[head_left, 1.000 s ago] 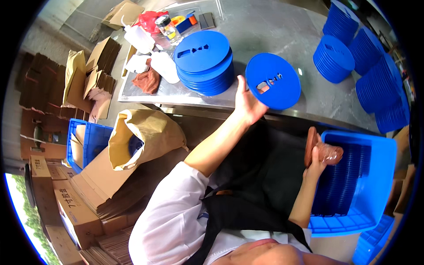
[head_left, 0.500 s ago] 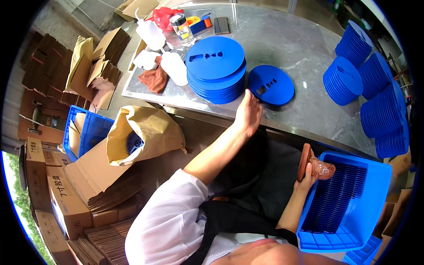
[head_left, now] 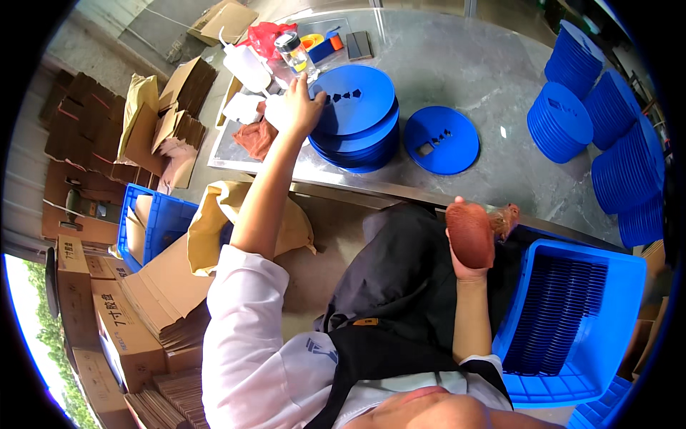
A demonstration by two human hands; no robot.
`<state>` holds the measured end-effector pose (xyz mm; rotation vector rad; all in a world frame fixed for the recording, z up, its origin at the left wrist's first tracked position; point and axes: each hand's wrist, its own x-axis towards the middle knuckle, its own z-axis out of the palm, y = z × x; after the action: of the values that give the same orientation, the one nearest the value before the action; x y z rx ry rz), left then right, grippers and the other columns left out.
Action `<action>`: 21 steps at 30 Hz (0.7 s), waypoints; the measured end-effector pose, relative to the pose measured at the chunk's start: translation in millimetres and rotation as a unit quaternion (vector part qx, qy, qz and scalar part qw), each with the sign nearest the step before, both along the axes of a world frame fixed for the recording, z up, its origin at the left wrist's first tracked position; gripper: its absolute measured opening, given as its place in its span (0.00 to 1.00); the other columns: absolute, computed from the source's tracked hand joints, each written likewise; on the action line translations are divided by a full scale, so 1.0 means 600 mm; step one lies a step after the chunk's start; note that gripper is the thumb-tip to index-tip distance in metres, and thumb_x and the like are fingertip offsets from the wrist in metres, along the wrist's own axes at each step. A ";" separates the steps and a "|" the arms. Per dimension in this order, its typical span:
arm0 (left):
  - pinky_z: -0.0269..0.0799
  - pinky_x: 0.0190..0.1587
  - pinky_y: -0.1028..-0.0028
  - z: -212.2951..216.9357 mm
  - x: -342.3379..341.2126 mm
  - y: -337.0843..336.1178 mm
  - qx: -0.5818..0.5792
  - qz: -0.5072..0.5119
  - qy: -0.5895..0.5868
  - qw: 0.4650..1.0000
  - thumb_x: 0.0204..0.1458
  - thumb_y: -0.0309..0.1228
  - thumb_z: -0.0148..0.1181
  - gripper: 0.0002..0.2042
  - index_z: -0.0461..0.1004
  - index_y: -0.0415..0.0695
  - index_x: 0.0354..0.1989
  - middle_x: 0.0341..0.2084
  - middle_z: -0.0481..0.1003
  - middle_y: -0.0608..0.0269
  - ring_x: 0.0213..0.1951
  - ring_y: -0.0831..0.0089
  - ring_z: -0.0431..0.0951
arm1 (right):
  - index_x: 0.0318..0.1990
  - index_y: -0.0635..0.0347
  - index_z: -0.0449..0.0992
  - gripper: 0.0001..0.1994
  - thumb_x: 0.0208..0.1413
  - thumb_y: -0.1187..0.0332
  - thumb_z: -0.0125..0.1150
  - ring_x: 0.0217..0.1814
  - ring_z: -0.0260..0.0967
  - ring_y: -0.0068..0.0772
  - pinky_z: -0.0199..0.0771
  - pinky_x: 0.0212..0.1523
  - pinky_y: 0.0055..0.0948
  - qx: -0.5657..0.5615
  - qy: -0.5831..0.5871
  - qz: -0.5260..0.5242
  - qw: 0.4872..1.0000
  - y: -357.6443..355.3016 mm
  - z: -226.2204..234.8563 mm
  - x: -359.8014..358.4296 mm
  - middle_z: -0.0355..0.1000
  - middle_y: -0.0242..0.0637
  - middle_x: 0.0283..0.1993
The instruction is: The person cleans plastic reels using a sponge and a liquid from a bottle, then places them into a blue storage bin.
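Note:
My left hand (head_left: 294, 109) reaches over the table with its fingers apart, at the left rim of the top blue disc (head_left: 364, 114). That disc lies on a stack of blue round discs (head_left: 359, 156) and has small cut-outs. A white bottle lying beside the stack is mostly hidden behind this hand. My right hand (head_left: 468, 270) holds a reddish-brown oval pad (head_left: 471, 239) in front of the table edge, its face turned up toward me. Behind the pad shows its plastic-wrapped grip (head_left: 506, 220). One single blue disc (head_left: 461, 154) lies flat right of the stack.
A white spout bottle (head_left: 246, 68), a lidded jar (head_left: 291, 51) and a brown cloth (head_left: 254, 139) stand or lie at the table's left. Several disc stacks (head_left: 561, 121) line its right. A blue crate (head_left: 629, 286) of dark blue discs stands at my right, a yellow sack (head_left: 202, 232) at my left.
My left hand has moved left, from the gap between stack and single disc to the stack's left side. My right hand has moved left and turned the pad's face up.

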<state>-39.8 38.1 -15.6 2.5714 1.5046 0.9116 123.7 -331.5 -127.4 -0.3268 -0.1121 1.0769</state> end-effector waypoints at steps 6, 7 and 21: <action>0.67 0.51 0.61 -0.004 -0.011 0.009 -0.069 0.020 0.025 0.997 0.45 0.40 0.61 0.31 0.61 0.48 0.60 0.46 0.73 0.48 0.49 0.53 0.73 | 0.61 0.66 0.59 0.35 0.50 0.52 0.59 0.71 0.46 0.45 0.41 0.71 0.40 0.031 -0.017 0.040 0.999 0.008 -0.007 -0.022 0.52 0.50 0.67; 0.69 0.48 0.62 -0.017 -0.018 0.024 -0.051 0.034 0.047 0.997 0.45 0.41 0.60 0.28 0.64 0.55 0.58 0.44 0.75 0.56 0.47 0.57 0.75 | 0.61 0.67 0.59 0.35 0.51 0.52 0.59 0.71 0.46 0.45 0.42 0.71 0.40 0.025 -0.016 0.043 0.999 0.005 -0.009 -0.025 0.52 0.51 0.67; 0.74 0.39 0.72 0.078 -0.050 -0.083 -0.199 -0.107 -0.415 0.881 0.47 0.21 0.54 0.19 0.68 0.36 0.50 0.36 0.75 0.55 0.37 0.68 0.77 | 0.60 0.60 0.62 0.28 0.55 0.54 0.51 0.68 0.53 0.41 0.56 0.62 0.35 -0.010 0.013 -0.017 1.000 -0.053 -0.010 -0.018 0.57 0.44 0.65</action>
<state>-69.5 -11.6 31.0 1.6501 0.9833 1.2672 112.7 -363.3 -133.3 -0.3312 -0.0715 1.0496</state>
